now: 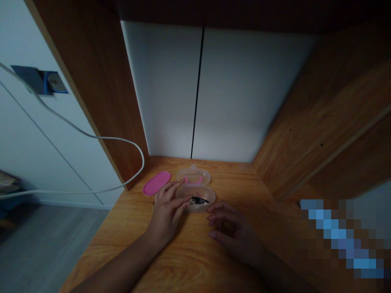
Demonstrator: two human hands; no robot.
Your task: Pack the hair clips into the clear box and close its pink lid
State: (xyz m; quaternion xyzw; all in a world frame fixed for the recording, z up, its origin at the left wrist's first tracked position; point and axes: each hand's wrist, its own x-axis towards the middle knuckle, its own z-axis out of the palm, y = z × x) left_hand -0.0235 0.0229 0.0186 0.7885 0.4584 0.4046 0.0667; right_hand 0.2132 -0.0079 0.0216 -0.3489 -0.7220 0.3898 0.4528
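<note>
An oval clear plastic box (210, 193) lies on the wooden surface with its hinged clear lid (205, 174) folded back behind it. Small dark and shiny metal items (200, 200) rest inside, too small to name surely. My left hand (167, 207) reaches over the box's left side, fingers stretched out, one fingertip by the lid and another at the items. Just left of those fingers lies a flat pink oval piece (157, 183). To the right of the box, my right hand (233, 230) hovers near its corner, fingers loosely curved and apart, with nothing visible in them.
A white cable (122, 139) loops in from the left over the wooden side panel (100, 101). White panels (171, 89) stand behind the wooden surface (183, 264), and another wooden panel (317, 122) rises at right. A wall socket (56, 82) sits at upper left.
</note>
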